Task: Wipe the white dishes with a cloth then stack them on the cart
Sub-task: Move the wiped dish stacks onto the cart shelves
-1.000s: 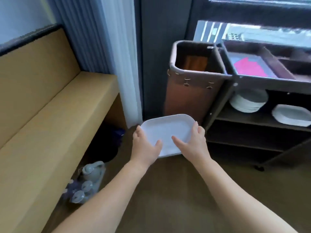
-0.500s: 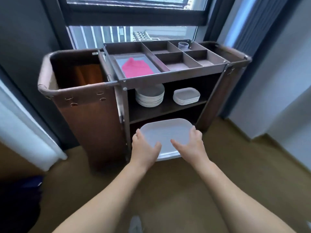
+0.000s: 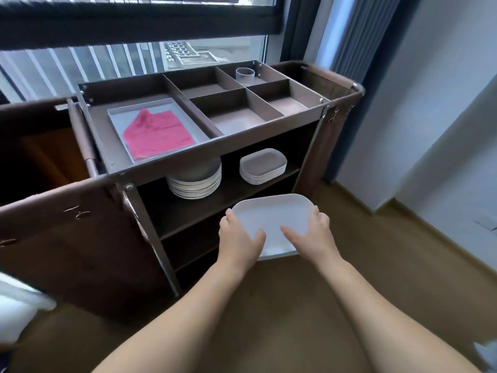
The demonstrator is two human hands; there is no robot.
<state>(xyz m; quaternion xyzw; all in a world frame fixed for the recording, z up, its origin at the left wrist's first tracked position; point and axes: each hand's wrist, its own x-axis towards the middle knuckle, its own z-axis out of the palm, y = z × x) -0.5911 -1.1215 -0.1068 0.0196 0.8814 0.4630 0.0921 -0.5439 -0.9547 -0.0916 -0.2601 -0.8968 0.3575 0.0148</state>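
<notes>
A: Right, left hand [image 3: 239,238] and right hand [image 3: 312,235] each grip one end of the white dish [image 3: 271,214], thumbs on top, held low before the cart [image 3: 255,134]

B: Stacking step, I'd say. Next it needs lifting level onto the matching oblong stack [image 3: 263,164] on the shelf; pink cloth [image 3: 158,133] lies idle up top

A white oblong dish [image 3: 271,218] is held just before the brown cart [image 3: 255,135], whose shelf bears stacked round plates [image 3: 196,184] and oblong dishes [image 3: 263,165]; a pink cloth [image 3: 158,135] lies in its top-left compartment.
</notes>
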